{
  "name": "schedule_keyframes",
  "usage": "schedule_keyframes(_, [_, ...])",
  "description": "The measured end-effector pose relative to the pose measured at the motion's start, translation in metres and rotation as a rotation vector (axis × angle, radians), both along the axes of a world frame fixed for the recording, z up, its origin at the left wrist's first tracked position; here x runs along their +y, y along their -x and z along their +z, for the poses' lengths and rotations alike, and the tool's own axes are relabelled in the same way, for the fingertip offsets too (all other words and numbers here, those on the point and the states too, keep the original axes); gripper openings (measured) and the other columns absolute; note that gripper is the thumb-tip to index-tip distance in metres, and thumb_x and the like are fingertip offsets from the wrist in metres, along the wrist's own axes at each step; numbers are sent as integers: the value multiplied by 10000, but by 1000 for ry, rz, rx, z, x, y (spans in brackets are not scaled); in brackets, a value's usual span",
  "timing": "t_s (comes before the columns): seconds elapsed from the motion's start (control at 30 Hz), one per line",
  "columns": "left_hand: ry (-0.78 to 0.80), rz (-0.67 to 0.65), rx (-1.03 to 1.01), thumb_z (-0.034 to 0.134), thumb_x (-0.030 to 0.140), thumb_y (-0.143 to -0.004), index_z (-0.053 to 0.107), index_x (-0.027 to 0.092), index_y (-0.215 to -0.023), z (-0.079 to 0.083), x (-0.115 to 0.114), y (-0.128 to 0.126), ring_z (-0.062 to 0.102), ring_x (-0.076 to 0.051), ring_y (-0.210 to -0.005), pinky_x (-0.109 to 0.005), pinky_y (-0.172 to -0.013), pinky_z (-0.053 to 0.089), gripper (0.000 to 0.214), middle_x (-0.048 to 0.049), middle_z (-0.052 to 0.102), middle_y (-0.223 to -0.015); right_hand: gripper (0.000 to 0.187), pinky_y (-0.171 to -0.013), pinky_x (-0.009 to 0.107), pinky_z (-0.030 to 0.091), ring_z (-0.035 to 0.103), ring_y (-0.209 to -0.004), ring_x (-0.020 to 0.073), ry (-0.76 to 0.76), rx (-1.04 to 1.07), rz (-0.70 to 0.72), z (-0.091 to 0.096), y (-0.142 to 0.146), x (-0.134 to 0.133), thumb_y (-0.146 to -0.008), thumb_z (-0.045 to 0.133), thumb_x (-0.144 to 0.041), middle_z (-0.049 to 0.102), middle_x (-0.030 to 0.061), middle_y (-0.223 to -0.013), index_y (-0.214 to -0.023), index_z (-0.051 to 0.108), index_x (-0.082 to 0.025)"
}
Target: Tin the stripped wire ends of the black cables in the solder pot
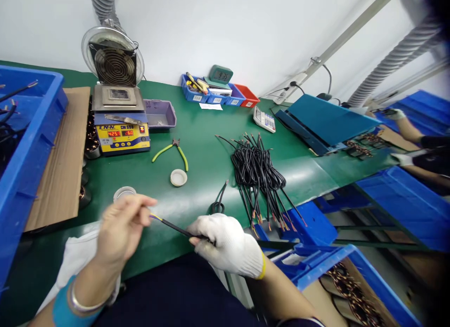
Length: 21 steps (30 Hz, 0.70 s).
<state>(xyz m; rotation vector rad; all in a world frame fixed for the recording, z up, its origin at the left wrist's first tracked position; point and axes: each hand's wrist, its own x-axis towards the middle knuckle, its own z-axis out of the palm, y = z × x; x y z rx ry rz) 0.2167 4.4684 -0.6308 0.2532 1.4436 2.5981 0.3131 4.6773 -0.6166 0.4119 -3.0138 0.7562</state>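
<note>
A black cable (175,227) stretches between my two hands above the front of the green bench. My gloved right hand (225,242) is closed around it. At its other end, coloured inner wires stick out, and my bare left hand (123,221) pinches their tips. A coiled part of a black cable (218,206) lies just beyond my right glove. To the right lies a bundle of black cables (258,170) with stripped, coloured ends. Near my left hand stand a small round tin (124,193) and a white round cap (178,177).
Green-handled cutters (171,153) lie before the solder pot (121,132), which has a purple tray (160,114) beside it. A large blue bin (33,130) is at left. Farther back are small parts bins (218,96) and a calculator (264,119). Another person's gloved hand (404,159) is at far right.
</note>
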Motion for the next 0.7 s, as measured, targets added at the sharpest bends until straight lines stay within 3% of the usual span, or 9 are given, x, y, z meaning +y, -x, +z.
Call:
schedule_keyframes(0.07, [-69, 90, 80, 706, 283, -727, 736, 150, -699, 4, -7, 6, 442, -59, -429, -212, -459, 426, 139, -49, 698, -693, 138, -596, 232, 344, 598, -682, 117, 37, -36, -18, 1, -6, 10, -771, 576, -226, 676, -28, -773, -881, 660, -223])
schedule_keyframes(0.17, [6, 101, 200, 627, 272, -804, 729, 164, -744, 1, -7, 6, 518, -111, -470, -254, -465, 439, 159, -58, 700, -743, 127, -613, 222, 358, 591, -691, 110, 88, -95, -73, 1, -12, 23, -785, 554, -222, 672, -19, -770, -849, 662, -202])
schedule_keyframes(0.27, [172, -77, 263, 560, 303, -861, 703, 176, -897, -8, 0, -2, 583, -155, -590, -254, -481, 437, 194, -77, 686, -840, 136, -626, 218, 365, 591, -700, 108, 92, -127, -78, 2, -13, 27, -788, 553, -230, 677, -14, -784, -854, 668, -200])
schedule_keyframes(0.37, [407, -274, 313, 635, 317, -819, 641, 179, -977, -14, 4, -8, 566, -143, -661, -238, -541, 436, 211, -56, 641, -843, 156, -619, 217, 356, 600, -710, 111, 52, -146, -58, 4, -9, 24, -775, 566, -224, 687, -18, -801, -886, 674, -213])
schedule_keyframes(0.47, [573, -401, 357, 604, 329, -841, 599, 169, -824, -14, 2, -9, 505, -122, -625, -241, -561, 405, 161, -13, 557, -712, 168, -620, 228, 346, 615, -734, 125, -16, -170, -32, 5, -5, 20, -783, 564, -241, 693, -21, -815, -909, 673, -233])
schedule_keyframes(0.53, [629, -442, 386, 522, 323, -892, 541, 169, -699, -11, 0, -8, 470, -115, -604, -247, -565, 379, 248, 0, 510, -656, 170, -614, 235, 339, 621, -738, 132, -52, -204, -5, 6, -4, 18, -790, 559, -255, 693, -24, -819, -916, 671, -246])
schedule_keyframes(0.7, [614, -393, 423, 523, 283, -898, 503, 173, -617, -11, 1, -9, 460, -106, -577, -245, -556, 358, 303, 16, 494, -597, 190, -613, 246, 343, 631, -760, 143, -79, -222, 60, 12, -5, 17, -828, 524, -290, 689, -15, -845, -954, 658, -240])
